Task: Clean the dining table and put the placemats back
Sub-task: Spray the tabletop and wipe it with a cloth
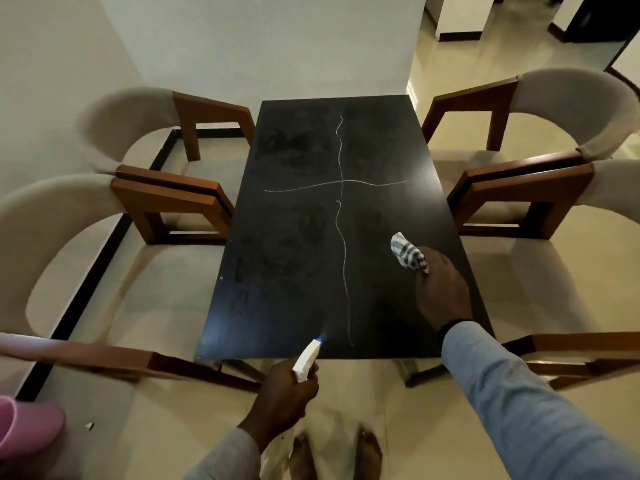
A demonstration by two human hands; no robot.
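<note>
The left hand (282, 393) grips a white plastic spray bottle (306, 360) at the near edge of the black rectangular tabletop (294, 237), while the right hand (441, 289) presses a bunched black-and-white checked cloth (407, 252) onto its right side, wooden chairs (166, 202) flanking it

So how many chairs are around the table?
4 chairs clearly: two on the left of the table, far and near, and two on the right, far and near. Wooden frames at the bottom corners may belong to more.
</note>
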